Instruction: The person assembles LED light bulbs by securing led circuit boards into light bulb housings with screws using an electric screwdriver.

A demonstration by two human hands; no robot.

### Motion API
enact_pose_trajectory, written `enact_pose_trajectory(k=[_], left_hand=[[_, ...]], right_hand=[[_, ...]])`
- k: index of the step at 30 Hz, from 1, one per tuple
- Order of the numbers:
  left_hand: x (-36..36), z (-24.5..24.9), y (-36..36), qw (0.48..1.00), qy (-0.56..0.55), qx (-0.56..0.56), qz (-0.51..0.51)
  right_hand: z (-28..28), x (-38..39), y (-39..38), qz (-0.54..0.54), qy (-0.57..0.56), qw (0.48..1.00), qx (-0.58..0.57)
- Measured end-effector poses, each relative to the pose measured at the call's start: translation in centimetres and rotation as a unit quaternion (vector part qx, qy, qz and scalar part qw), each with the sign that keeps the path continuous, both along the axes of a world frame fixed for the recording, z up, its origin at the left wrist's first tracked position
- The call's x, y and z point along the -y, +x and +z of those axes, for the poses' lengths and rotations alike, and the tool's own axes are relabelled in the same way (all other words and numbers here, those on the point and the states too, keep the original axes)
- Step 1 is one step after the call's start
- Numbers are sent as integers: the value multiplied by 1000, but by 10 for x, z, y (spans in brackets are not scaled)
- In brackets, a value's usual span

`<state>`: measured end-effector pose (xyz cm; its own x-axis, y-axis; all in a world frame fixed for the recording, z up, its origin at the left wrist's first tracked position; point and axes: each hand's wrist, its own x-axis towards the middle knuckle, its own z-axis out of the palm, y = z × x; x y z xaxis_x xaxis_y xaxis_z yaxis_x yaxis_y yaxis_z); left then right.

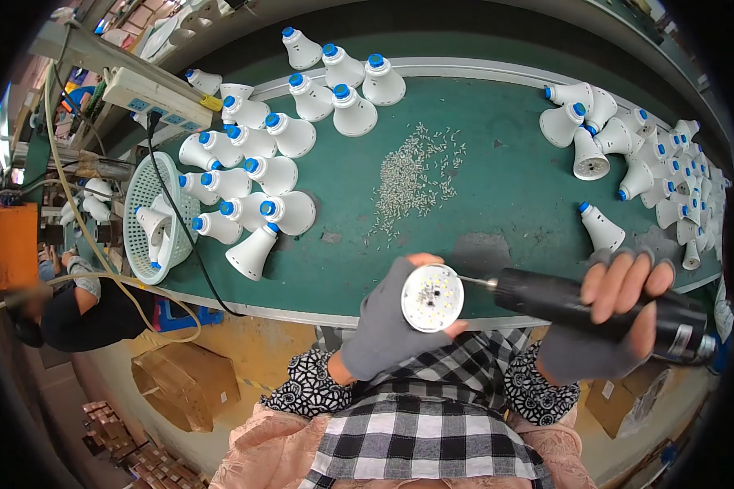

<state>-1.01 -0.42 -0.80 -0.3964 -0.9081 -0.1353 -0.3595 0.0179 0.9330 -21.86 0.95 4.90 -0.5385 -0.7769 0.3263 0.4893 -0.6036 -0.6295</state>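
My left hand (387, 318), in a grey fingerless glove, grips a white lamp housing (433, 298) whose round face with small yellow dots points up at the camera. Wrapped round a black electric screwdriver (546, 298) is my right hand (620, 306), gloved the same way. The screwdriver lies level, and its thin bit reaches the upper right rim of the lamp face; whether it sits in a screw cannot be told. Beyond my hands, a loose pile of small screws (404, 179) is spread on the green table (481, 138).
White housings with blue caps (292, 134) stand at the left, more (591, 155) at the right. A pale green basket (151, 159) holds some. A power strip (159, 102) with a black cable is at the upper left. Another person (90, 314) is at the far left.
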Motion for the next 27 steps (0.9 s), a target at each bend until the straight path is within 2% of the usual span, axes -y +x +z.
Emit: enact_pose_trajectory(k=[4,7,9,11,12,14,15,18,21,24,27], left_hand=[[4,4,7,999,16,-3,42],[4,2,8,998,8,-58,38],[7,-9,10,947,196,-248,57],[12,-13,5,836,352,-417,53],[14,-11,2,826,368,-425,43],[15,-4,-5,803,402,-440,24],[15,-1,-4,808,403,-430,15],[16,-1,-3,932,247,-262,-45],[13,7,-12,962,178,-205,-16],[11,7,-14,995,70,-72,-19],[14,-2,-9,993,72,-82,-48]], right_hand=[[-12,9,-24,14,24,995,98],[-24,5,-21,32,138,986,93],[-28,3,-5,75,239,966,66],[-37,0,9,126,326,936,35],[-45,-1,14,157,363,918,18],[-56,-4,25,199,359,912,17],[-52,-5,30,210,360,908,34],[-60,-6,29,206,359,910,22],[-58,-7,28,190,361,913,13],[-58,-8,31,171,368,914,-10],[-63,-12,33,153,372,915,-25]])
